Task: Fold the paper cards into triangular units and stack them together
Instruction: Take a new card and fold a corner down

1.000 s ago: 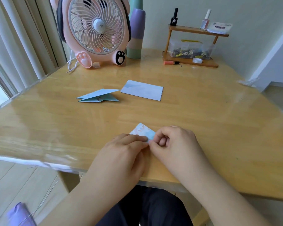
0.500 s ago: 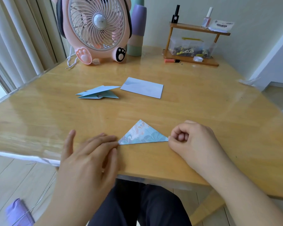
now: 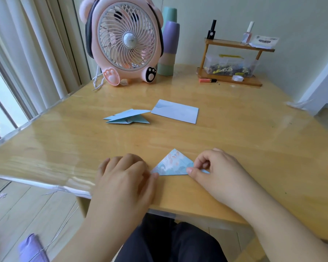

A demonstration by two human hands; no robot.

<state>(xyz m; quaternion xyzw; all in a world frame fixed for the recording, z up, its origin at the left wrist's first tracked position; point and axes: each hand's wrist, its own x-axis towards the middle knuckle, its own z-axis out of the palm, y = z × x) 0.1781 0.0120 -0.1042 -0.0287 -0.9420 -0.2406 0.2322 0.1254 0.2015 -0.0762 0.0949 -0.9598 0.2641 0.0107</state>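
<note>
**A:** Guessing progress here? Folded triangle (image 3: 175, 164) sits near the bench (image 3: 254, 140) edge; right hand (image 3: 214, 167) pinches its right corner, left hand (image 3: 125, 173) rests loosely curled at the left tip, gripping nothing I can see.

**B:** Partway. Stacked units (image 3: 127, 118) lie farther back, one flat card (image 3: 175, 114) unfolded. Thin, glossy patterned paper, crisp creases.
</note>
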